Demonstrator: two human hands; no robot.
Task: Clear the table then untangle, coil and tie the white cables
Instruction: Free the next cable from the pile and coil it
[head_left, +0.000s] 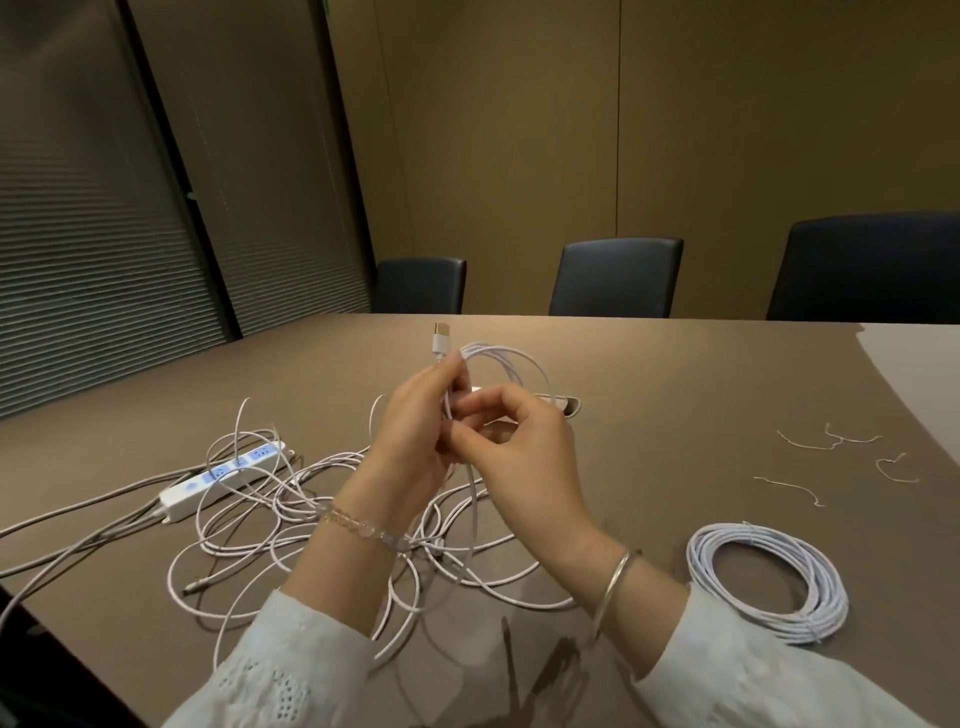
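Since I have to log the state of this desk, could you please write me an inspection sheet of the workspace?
Surface: brown table, mostly bare at the far side.
Job's things: finished coil lying flat at the right; part-wound coil held up, its plug pointing upward.
Clutter: loose twist ties at the far right; a pale object behind the hands, unclear what.
Grippers: left hand grips the part-wound coil; right hand pinches a strand beside it.
Cables: tangled white cables spread over the table; power strip with grey leads running off left.
Surroundings: three dark chairs, closed blinds, plain wall.
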